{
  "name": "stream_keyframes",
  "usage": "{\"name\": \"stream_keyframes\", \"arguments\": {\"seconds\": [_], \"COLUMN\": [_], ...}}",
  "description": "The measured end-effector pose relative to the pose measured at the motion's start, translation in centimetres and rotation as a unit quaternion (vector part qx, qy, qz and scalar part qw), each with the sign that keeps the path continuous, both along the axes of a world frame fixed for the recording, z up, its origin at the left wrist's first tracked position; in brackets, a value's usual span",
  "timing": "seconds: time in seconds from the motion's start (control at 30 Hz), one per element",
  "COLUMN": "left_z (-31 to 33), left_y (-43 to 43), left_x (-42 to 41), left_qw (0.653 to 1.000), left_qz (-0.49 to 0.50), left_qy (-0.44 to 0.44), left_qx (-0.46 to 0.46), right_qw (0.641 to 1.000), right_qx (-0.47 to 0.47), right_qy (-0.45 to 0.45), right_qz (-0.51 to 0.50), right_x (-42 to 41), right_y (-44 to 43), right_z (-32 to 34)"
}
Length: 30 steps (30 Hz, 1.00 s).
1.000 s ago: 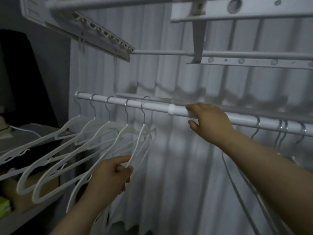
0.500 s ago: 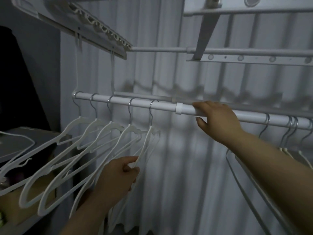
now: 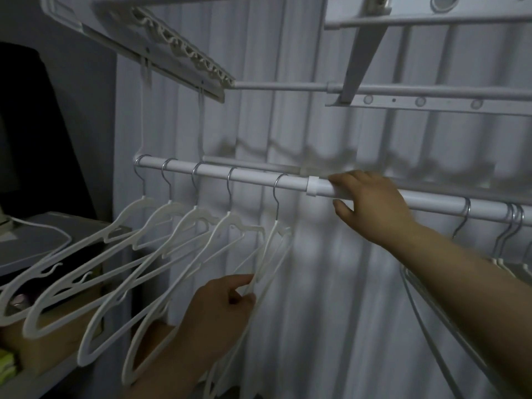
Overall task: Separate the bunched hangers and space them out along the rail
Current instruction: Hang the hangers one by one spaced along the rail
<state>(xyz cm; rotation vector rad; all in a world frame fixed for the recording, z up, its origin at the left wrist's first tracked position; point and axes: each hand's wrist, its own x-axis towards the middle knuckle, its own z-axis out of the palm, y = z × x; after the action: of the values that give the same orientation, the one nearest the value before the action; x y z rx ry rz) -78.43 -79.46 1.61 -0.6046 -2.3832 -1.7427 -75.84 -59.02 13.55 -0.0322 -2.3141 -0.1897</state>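
- Hangers [image 3: 198, 217] of white plastic hang by metal hooks on the rail [image 3: 253, 180]. Five of them sit left of the right hand's fingertips, their hooks evenly apart.
- The left hand [image 3: 218, 309] has thumb and fingers pinched on the lower arm of the fifth hanger [image 3: 267, 251], probably to steer its hook along the rail from below.
- The right hand [image 3: 371, 205] has its fingers curled over the rail and the thumb beneath, clamped on it just beside the white collar [image 3: 313, 185]. This likely steadies the rail, which hangs from thin straps [image 3: 200, 125].
- Behind that wrist, away from the fingertips, one lone hook [image 3: 465, 211] comes first, then the bunched hangers [image 3: 515, 217], hooks crowded together and not yet separated.
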Motion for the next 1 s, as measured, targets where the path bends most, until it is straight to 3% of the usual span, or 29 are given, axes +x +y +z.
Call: {"name": "stream_keyframes", "arguments": {"seconds": [0.1,0.27,0.5,1.0], "left_z": [0.4,0.8,0.9,1.1], "left_y": [-0.1,-0.6,-1.2,-1.2], "left_x": [0.4,0.8,1.0,1.4], "left_qw": [1.0,0.999,1.0,0.998], "left_qz": [-0.001,0.01,0.009,0.037], "left_qy": [-0.013,0.006,-0.007,0.009], "left_qx": [-0.005,-0.032,-0.006,-0.042], "right_qw": [0.998,0.998,0.994,0.994], "right_qx": [0.032,0.047,-0.055,-0.065], "right_qy": [0.008,-0.033,-0.088,-0.082], "right_qz": [0.05,0.015,0.042,0.032], "right_x": [-1.0,-2.5,-4.0,-4.1], "right_y": [-1.5,-4.1,-5.9,-7.2], "right_z": [0.4,1.9,2.8,2.4]}}
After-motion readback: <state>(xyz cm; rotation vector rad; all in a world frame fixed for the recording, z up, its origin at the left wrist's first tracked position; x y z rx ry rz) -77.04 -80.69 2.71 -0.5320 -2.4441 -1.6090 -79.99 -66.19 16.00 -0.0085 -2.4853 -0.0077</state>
